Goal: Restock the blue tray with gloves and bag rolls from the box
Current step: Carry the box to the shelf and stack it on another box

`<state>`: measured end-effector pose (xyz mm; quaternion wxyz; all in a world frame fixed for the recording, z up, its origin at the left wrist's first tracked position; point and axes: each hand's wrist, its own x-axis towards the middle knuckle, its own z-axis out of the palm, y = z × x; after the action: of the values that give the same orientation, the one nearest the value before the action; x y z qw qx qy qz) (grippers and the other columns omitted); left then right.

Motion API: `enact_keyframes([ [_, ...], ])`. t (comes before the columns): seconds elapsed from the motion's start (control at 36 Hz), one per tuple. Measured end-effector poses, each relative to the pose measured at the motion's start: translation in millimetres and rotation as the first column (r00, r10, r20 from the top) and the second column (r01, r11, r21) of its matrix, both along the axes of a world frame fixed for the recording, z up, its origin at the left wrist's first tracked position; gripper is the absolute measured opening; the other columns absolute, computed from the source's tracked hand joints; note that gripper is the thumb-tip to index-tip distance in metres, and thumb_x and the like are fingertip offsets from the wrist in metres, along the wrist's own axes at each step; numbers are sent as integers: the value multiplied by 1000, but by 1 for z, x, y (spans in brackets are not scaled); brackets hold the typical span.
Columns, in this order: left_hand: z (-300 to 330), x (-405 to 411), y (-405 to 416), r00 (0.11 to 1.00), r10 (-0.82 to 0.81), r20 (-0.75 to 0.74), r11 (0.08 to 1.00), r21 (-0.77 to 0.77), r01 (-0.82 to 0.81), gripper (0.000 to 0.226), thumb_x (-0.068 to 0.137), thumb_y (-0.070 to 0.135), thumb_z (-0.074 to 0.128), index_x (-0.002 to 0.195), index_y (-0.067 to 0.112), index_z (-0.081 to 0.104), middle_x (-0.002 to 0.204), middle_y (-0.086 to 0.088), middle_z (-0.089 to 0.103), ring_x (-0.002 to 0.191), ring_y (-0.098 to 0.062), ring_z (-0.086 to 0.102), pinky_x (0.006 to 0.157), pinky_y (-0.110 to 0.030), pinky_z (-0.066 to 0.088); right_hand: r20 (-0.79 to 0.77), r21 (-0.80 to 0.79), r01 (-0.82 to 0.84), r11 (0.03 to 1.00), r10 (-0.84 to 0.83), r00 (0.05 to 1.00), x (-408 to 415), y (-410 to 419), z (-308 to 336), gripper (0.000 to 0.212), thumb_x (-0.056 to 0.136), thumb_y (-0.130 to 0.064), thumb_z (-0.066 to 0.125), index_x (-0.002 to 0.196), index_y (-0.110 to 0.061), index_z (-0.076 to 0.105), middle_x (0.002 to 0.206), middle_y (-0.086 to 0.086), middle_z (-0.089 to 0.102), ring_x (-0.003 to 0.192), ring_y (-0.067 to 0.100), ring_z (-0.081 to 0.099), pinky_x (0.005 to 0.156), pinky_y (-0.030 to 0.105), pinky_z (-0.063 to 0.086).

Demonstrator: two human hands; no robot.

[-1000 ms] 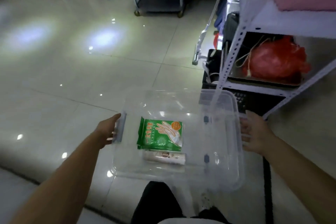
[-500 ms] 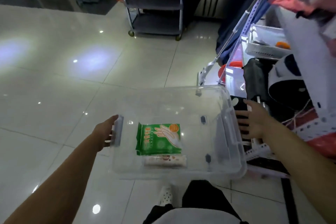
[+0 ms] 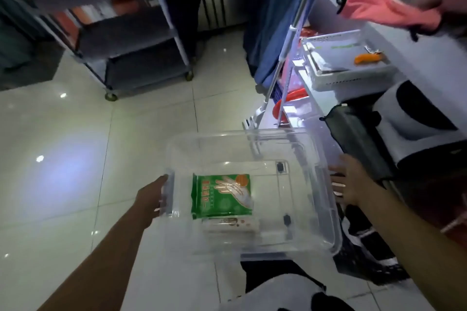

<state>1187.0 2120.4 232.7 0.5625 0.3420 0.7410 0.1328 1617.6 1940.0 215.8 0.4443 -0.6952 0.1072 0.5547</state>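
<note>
Head view looks down over a pale tiled floor [image 3: 75,159] in dim light. At the far left stands a grey wheeled cart [image 3: 121,40] with dark shelves, well apart from the person.

Nearer, the left hand [image 3: 151,198] is closed around the handle on the left end of a clear plastic box [image 3: 316,209], fingers wrapped over the grip. The box is held up above the floor, roughly level, in front of the person's body.

Inside the box, on its bottom toward the left side, lies a green pack of gloves [image 3: 221,195], flat, with a hand drawn on its face. Just below it, touching or very nearly touching its lower edge, lies a pale bag roll [image 3: 230,225] on its side. The rest of the box floor is bare plastic with two small dark fittings.

On the right end of the box the right hand [image 3: 350,182] presses against the outer wall, fingers spread apart and flat; whether any finger hooks the handle there cannot be told.

Further right is a white metal shelf rack [image 3: 293,40]. On one shelf sits a pale blue tray [image 3: 353,81], holding a small orange thing [image 3: 367,58]. A pink cloth [image 3: 386,11] lies on the shelf above, and a dark mesh bag [image 3: 358,141] hangs just beside the right hand.
</note>
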Motion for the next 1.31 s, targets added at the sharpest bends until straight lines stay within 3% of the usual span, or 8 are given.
enact_keyframes([
  [0.25, 1, 63, 156, 975, -222, 7, 974, -36, 222, 62, 86, 52, 67, 128, 9, 59, 112, -20, 62, 97, -36, 62, 84, -44, 54, 95, -60, 215, 975, -209, 973, 3, 72, -13, 40, 93, -55, 51, 99, -18, 65, 93, 12, 62, 81, 31, 56, 67, 38, 47],
  [0.36, -15, 97, 221, 923, -384, -1, 920, -86, 382, 52, 87, 53, 66, 120, 13, 60, 104, -16, 64, 94, -34, 63, 74, -38, 54, 96, -82, 332, 940, -325, 941, -4, 81, -28, 47, 93, -54, 53, 106, -11, 68, 88, 15, 63, 76, 33, 55, 79, 42, 45],
  [0.42, -27, 117, 251, 880, -475, 11, 875, -99, 473, 46, 88, 53, 64, 116, 17, 58, 103, -12, 64, 94, -33, 63, 69, -36, 53, 98, -82, 433, 898, -425, 900, -17, 84, -38, 49, 93, -55, 53, 108, -11, 69, 106, 25, 66, 96, 47, 60, 93, 52, 47],
  [0.5, -47, 151, 292, 781, -624, -16, 778, -106, 619, 36, 92, 48, 59, 114, 19, 56, 97, -9, 62, 87, -30, 61, 65, -33, 50, 111, -60, 603, 796, -595, 796, -48, 85, -50, 57, 95, -59, 47, 128, -16, 63, 139, 20, 56, 127, 42, 50, 103, 51, 43],
  [0.67, -86, 210, 353, 506, -863, 3, 503, -105, 858, 21, 95, 37, 58, 106, 18, 58, 91, -6, 59, 76, -26, 59, 60, -31, 48, 124, -139, 865, 481, -858, 498, -133, 88, -44, 53, 87, -66, 53, 100, -17, 68, 100, 8, 67, 89, 30, 62, 69, 39, 47],
  [0.92, -163, 245, 377, 272, -961, 46, 254, -236, 938, 27, 84, 39, 64, 104, 21, 64, 110, -12, 65, 98, -33, 63, 70, -34, 47, 272, -201, 965, 167, -937, 219, -233, 121, -76, 40, 91, -39, 64, 111, -5, 65, 102, 14, 62, 81, 27, 57, 72, 35, 46],
  [1.17, -304, 263, 365, 105, -994, 38, 86, -339, 937, 31, 78, 43, 66, 100, 22, 64, 109, -14, 66, 95, -33, 65, 65, -39, 51, 392, -270, 939, 210, -867, 307, -268, 113, -228, 30, 88, -33, 70, 107, -10, 68, 100, 7, 64, 94, 26, 59, 94, 41, 47],
  [1.31, -408, 277, 350, 46, -999, 8, 41, -316, 948, 26, 81, 42, 65, 98, 24, 64, 104, -10, 64, 92, -30, 63, 63, -37, 48, 444, -272, 922, 277, -814, 375, -267, 107, -342, 51, 83, -40, 73, 125, -12, 63, 114, 8, 60, 99, 25, 55, 92, 39, 44],
])
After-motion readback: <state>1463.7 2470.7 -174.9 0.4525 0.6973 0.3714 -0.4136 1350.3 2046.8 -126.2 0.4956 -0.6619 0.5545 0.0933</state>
